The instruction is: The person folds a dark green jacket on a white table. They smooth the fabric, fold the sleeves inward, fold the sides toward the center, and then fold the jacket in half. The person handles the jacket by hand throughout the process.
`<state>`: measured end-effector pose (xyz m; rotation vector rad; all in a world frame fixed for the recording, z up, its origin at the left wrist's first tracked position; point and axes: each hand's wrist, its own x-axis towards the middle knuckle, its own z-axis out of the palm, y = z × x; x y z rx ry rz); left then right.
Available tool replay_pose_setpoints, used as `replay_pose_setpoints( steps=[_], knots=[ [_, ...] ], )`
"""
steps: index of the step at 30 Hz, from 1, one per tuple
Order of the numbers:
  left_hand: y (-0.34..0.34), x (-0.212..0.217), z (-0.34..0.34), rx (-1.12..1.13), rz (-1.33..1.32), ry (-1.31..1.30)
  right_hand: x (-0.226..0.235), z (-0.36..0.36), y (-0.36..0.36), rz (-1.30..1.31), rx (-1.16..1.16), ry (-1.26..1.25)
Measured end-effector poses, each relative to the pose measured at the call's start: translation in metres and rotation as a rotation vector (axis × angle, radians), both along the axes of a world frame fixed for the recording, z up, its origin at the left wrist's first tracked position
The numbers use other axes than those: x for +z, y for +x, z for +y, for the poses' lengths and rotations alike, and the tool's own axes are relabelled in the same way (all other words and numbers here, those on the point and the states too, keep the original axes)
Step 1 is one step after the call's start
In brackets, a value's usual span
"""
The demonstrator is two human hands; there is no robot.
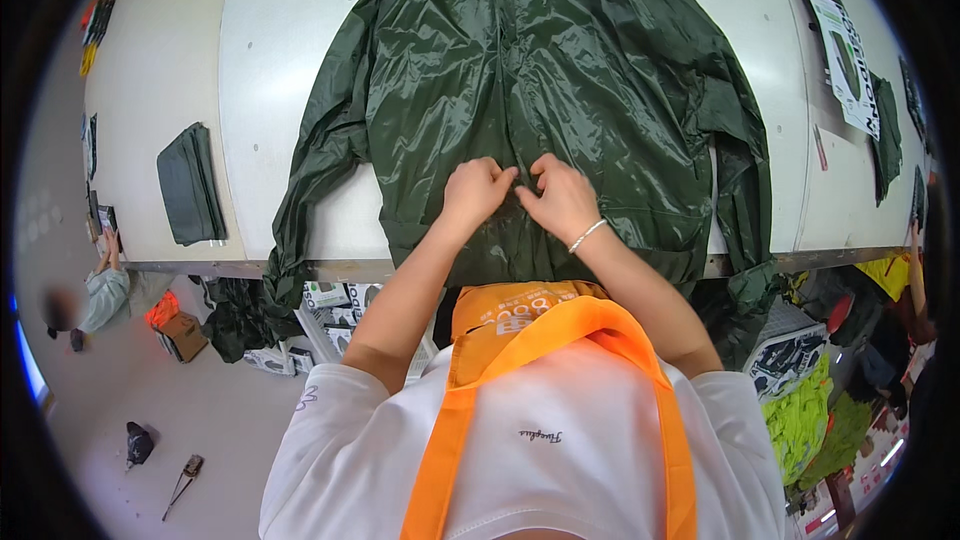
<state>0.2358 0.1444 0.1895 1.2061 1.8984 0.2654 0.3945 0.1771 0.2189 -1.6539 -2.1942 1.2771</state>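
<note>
Cardboard box (183, 332), orange-topped, sits on the floor at the near left, with printed white cartons (325, 295) under the table (270, 40) edge. A folded dark green bundle (190, 185) lies on the table's left. Spread flat at centre, the glossy dark green rain jacket (550, 80) has sleeves hanging over the near edge. Left hand (475, 190) and right hand (560, 198) pinch its front seam, each grip narrow on fabric. A white printed sheet (845, 55) lies far right.
</note>
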Motion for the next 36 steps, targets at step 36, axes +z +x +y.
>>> replay_pose_setpoints(
  steps=[36],
  knots=[
    [-0.183,-0.025,-0.079,0.874,-0.083,0.144,-0.046,0.096,0.198,-0.002,-0.724,0.167]
  ],
)
